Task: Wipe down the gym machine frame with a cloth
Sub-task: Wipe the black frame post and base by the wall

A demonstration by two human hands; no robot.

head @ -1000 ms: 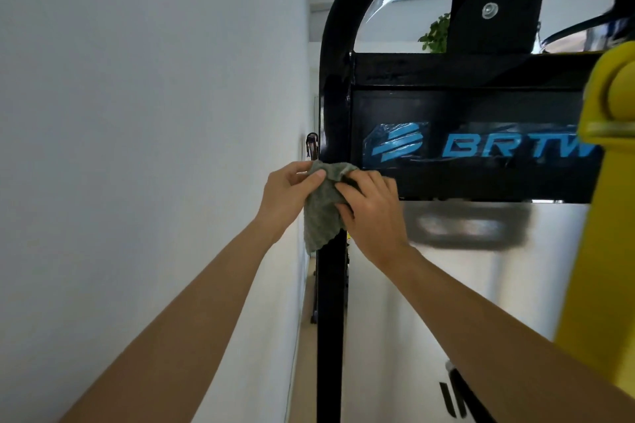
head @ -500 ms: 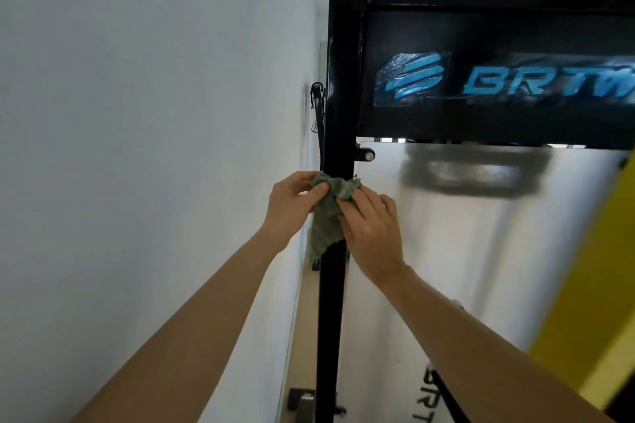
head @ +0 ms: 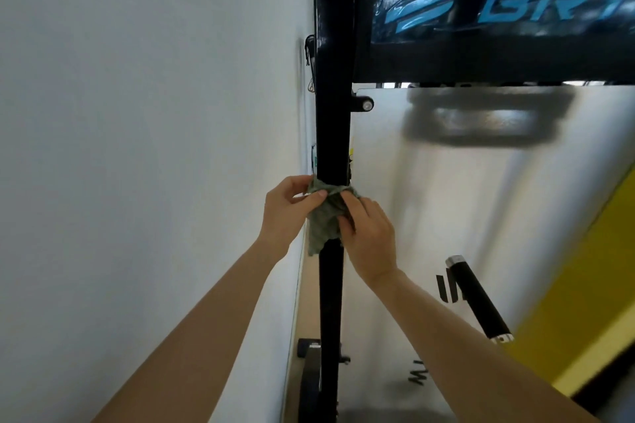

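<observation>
Lower than before on the tall black metal upright post [head: 333,130] of the gym frame, the crumpled grey-green cloth [head: 324,220] is wrapped around it, likely to rub several sides together, pinched by the left hand [head: 283,213] and right hand [head: 369,237] from either side of the post.

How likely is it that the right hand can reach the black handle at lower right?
Probably yes. Nothing stands between the right hand and the handle, lower to its right. It grips the cloth round the post, so it must let go first.
</observation>
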